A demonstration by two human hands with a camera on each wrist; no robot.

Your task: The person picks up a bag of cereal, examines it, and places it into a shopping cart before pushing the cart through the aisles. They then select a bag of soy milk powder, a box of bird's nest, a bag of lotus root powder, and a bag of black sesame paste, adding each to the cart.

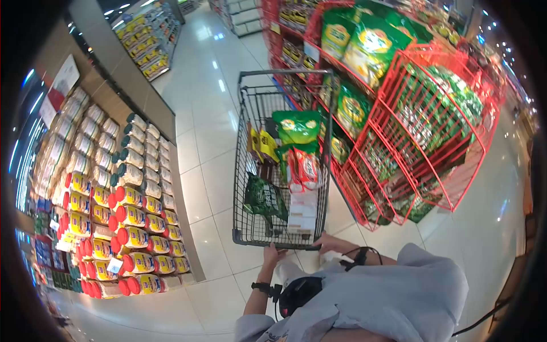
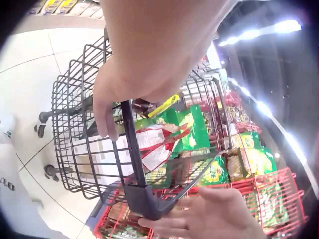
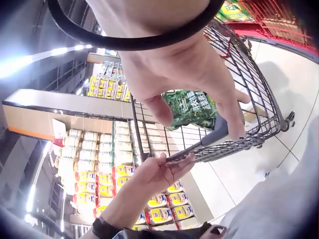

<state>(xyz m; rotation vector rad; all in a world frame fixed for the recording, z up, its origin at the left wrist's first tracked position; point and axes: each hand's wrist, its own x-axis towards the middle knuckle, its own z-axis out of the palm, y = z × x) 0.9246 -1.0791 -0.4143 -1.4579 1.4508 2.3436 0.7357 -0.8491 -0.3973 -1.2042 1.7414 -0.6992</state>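
A black wire shopping cart (image 1: 238, 171) stands in front of the person. Its rear bar lies between the thumb and fingers of the left hand (image 1: 273, 252), which are bent about it. At the right rear corner, the right hand (image 3: 192, 74) rests on the bar, fingers straight and draped over the dark corner piece (image 2: 142, 199), thumb apart. Inside the cart are a dark green bag (image 1: 265, 196), yellow packets (image 1: 262, 145), a bright green bag (image 1: 297, 126), red-and-white packs (image 1: 305, 169) and white boxes (image 1: 302, 212).
Right beside the cart, red wire display baskets (image 1: 450, 202) hold green bags (image 1: 373, 48). To the left, a shelf is stacked with red-lidded jars (image 1: 137, 238) and pale packs (image 1: 131, 154). A pale tiled floor (image 1: 208, 85) runs ahead between a pillar (image 1: 142, 91) and the racks.
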